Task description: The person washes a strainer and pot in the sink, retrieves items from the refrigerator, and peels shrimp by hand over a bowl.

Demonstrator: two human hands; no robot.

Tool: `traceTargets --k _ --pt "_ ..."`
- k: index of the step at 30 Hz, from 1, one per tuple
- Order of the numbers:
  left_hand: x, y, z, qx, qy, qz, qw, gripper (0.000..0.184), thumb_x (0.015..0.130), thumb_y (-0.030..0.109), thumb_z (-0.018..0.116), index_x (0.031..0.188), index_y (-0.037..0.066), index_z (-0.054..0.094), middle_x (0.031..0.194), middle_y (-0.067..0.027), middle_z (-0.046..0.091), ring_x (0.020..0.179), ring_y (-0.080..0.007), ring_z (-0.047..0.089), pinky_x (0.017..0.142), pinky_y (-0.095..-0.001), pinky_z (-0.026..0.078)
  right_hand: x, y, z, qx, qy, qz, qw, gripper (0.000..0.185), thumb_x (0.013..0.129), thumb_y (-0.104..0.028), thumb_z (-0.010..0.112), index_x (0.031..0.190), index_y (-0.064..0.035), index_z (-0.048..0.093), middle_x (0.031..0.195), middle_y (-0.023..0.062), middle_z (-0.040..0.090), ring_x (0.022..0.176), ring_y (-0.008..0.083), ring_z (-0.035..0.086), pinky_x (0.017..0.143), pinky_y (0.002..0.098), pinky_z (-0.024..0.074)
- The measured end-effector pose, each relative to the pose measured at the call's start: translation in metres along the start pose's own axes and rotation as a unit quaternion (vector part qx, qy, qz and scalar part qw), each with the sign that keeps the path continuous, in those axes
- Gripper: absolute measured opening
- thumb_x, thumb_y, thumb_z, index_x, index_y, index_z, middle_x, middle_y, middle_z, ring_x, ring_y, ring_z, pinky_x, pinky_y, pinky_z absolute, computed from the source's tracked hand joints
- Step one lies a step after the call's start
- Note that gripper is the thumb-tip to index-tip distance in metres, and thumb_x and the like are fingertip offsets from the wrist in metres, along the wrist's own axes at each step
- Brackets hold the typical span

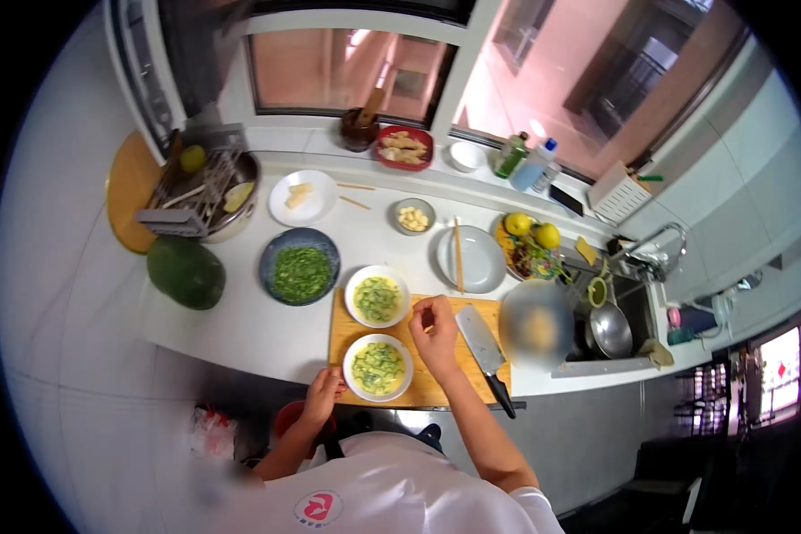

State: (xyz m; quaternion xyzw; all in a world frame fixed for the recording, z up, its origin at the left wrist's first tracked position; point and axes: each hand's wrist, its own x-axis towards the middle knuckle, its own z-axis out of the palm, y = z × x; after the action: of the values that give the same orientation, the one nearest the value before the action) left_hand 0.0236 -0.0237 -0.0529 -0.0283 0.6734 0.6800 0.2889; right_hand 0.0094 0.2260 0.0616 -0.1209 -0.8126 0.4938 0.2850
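Observation:
Two white bowls of yellow-green mixture, the far bowl (376, 297) and the near bowl (377, 368), stand at the left of a wooden cutting board (436, 388). My left hand (324, 392) is closed at the left rim of the near bowl, its fingertips against it. Over the board, just right of the bowls, my right hand (434, 332) has its fingers curled in a pinch; what is between them is too small to tell. A cleaver (482, 342) lies right of that hand, its black handle past the board's front edge.
Chopped greens fill a dark bowl (300, 266) at the left, near a green melon (186, 272). Behind are a garlic bowl (412, 216) and a grey plate (473, 260) with chopsticks. A blurred round bowl (536, 327) stands before the sink (627, 298).

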Motion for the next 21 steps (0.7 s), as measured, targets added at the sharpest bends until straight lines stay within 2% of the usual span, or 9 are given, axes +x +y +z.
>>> traceTargets --k 2,3,6,7,11,13,16,17,21 --pt "-0.001 0.000 0.003 -0.017 0.006 -0.004 1.000 0.034 0.097 0.036 0.044 0.107 0.005 0.054 0.088 -0.0033 0.062 0.075 -0.0088 0.057 0.068 -0.0223 0.045 0.009 -0.002 0.001 -0.080 -0.106 -0.071 0.989 0.018 0.080 0.002 0.061 0.096 -0.0030 0.056 0.087 0.0051 0.055 0.064 0.0112 0.056 0.055 0.0249 0.0466" --pt "-0.001 0.002 0.004 -0.019 0.005 0.004 1.000 0.034 0.097 0.036 0.045 0.107 0.005 0.054 0.088 -0.0031 0.061 0.075 -0.0087 0.057 0.068 -0.0222 0.045 0.012 0.001 0.000 -0.095 -0.171 -0.024 0.980 0.020 0.082 -0.001 0.061 0.102 -0.0029 0.058 0.098 0.0064 0.054 0.070 0.0132 0.059 0.058 0.0263 0.0495" --pt "0.001 0.013 0.009 -0.030 0.009 0.011 0.999 0.033 0.097 0.035 0.046 0.108 0.005 0.054 0.087 -0.0025 0.061 0.075 -0.0085 0.057 0.068 -0.0219 0.045 0.010 0.013 -0.005 -0.030 -0.129 0.024 0.991 0.019 0.083 -0.004 0.062 0.101 -0.0029 0.060 0.103 0.0072 0.054 0.076 0.0145 0.060 0.060 0.0257 0.0504" --pt "0.001 0.015 0.010 -0.038 0.013 0.008 0.999 0.033 0.097 0.035 0.046 0.108 0.005 0.054 0.087 -0.0021 0.060 0.075 -0.0084 0.057 0.067 -0.0219 0.045 0.007 0.015 -0.010 -0.022 -0.104 0.050 0.993 0.013 0.085 -0.008 0.063 0.097 -0.0029 0.061 0.105 0.0055 0.055 0.079 0.0131 0.059 0.059 0.0246 0.0496" --pt "0.003 0.007 0.007 -0.042 0.016 0.003 0.999 0.033 0.097 0.035 0.046 0.109 0.005 0.054 0.088 -0.0017 0.060 0.075 -0.0078 0.057 0.067 -0.0220 0.045 -0.032 0.078 -0.031 0.007 -0.080 0.135 0.988 0.010 0.087 -0.010 0.062 0.094 -0.0034 0.063 0.094 0.0027 0.059 0.076 0.0100 0.058 0.058 0.0231 0.0481" --pt "0.006 0.002 0.003 -0.054 0.006 -0.014 0.998 0.034 0.097 0.035 0.047 0.111 0.005 0.053 0.090 -0.0020 0.060 0.075 -0.0083 0.057 0.067 -0.0221 0.046 -0.059 0.102 -0.042 0.004 -0.134 0.292 0.947 0.009 0.089 -0.012 0.061 0.092 -0.0032 0.063 0.080 -0.0006 0.059 0.071 0.0071 0.054 0.057 0.0214 0.0458" --pt "0.009 -0.001 -0.001 -0.046 0.001 -0.032 0.998 0.036 0.097 0.033 0.047 0.118 0.004 0.050 0.094 -0.0034 0.060 0.074 -0.0086 0.056 0.066 -0.0217 0.046 -0.096 0.114 -0.045 -0.021 -0.123 0.240 0.963 0.011 0.090 -0.013 0.060 0.091 -0.0025 0.064 0.074 -0.0019 0.058 0.068 0.0057 0.052 0.059 0.0199 0.0440" --pt "0.008 -0.002 -0.001 -0.045 0.002 -0.036 0.998 0.036 0.097 0.033 0.047 0.118 0.004 0.050 0.094 -0.0034 0.060 0.074 -0.0086 0.056 0.066 -0.0217 0.046 -0.106 0.115 -0.044 0.000 -0.122 0.228 0.966 0.014 0.090 -0.014 0.059 0.096 -0.0025 0.063 0.077 -0.0028 0.057 0.068 0.0050 0.050 0.060 0.0198 0.0430" --pt "0.011 0.016 0.004 -0.033 -0.050 -0.060 0.996 0.043 0.096 0.031 0.048 0.130 0.004 0.040 0.103 -0.0069 0.059 0.083 -0.0127 0.060 0.071 -0.0262 0.052 -0.116 0.082 -0.040 0.096 -0.166 0.301 0.934 0.021 0.090 -0.013 0.058 0.110 -0.0040 0.059 0.088 -0.0008 0.060 0.073 0.0078 0.056 0.063 0.0213 0.0464"
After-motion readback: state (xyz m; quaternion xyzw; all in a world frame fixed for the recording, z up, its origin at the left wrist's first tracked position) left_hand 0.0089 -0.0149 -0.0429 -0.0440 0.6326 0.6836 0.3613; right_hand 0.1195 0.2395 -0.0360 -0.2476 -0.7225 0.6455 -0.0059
